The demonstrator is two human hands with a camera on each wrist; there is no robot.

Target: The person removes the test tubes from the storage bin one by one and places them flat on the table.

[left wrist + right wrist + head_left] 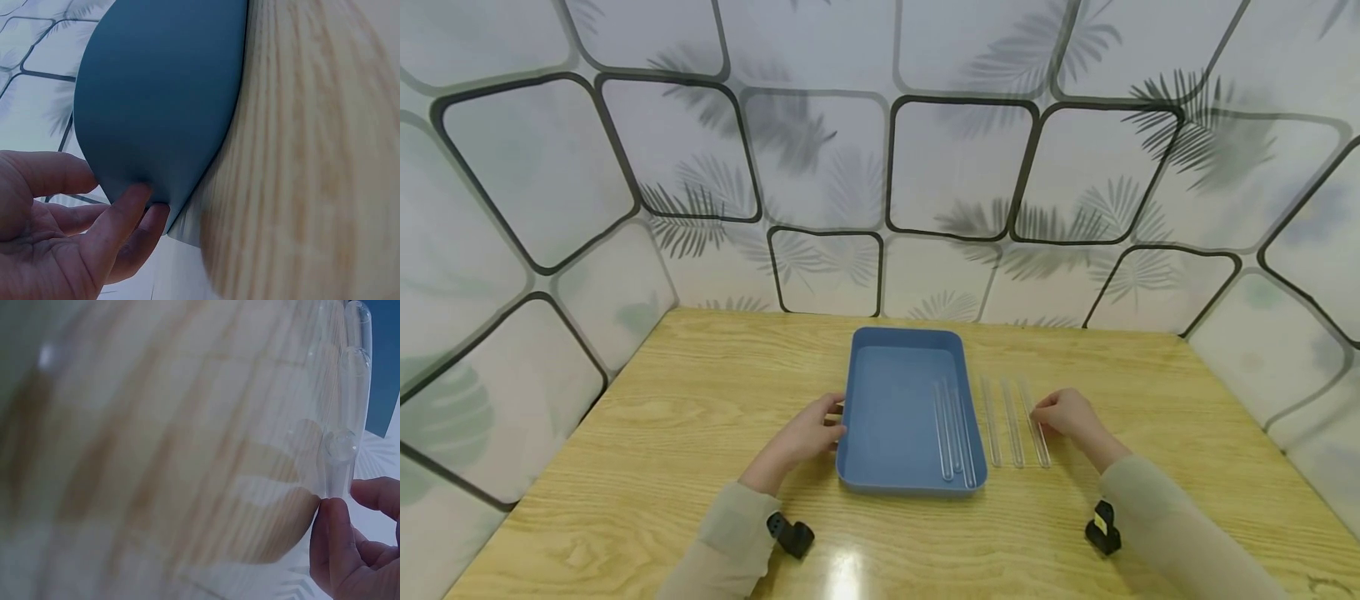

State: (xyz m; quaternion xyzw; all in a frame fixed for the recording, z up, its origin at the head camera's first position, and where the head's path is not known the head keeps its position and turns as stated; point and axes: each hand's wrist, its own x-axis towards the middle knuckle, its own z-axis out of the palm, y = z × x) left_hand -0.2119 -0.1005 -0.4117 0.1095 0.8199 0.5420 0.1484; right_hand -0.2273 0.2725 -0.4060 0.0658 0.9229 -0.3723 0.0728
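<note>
Clock directions run from the tray's centre, twelve pointing away from the person. Nearest, a black wrist camera point(792, 535) sits between seven and eight o'clock, another point(1103, 529) at four, each on a pale sleeve. Beyond them, a blue rectangular tray point(880, 392) lies on the wood-grain worktop point(700, 392). Three clear test tubes point(952, 432) lie inside, toward four o'clock. At nine, the left hand point(805, 432) has a loose grip, fingertips touching the tray's outer wall. At three, two more tubes point(1011, 425) lie side by side on the worktop; just outside them, the right hand point(1071, 417) holds the rightmost tube point(1041, 442) in a narrow pinch. Whether that tube is lifted, I cannot tell. Smooth and round, it could slip if pinched too lightly, or knock its neighbours and set them rolling if swung sideways; a hard left-hand push could slide the tray into them. Farthest, at twelve, stands a leaf-patterned wall point(962, 167).
</note>
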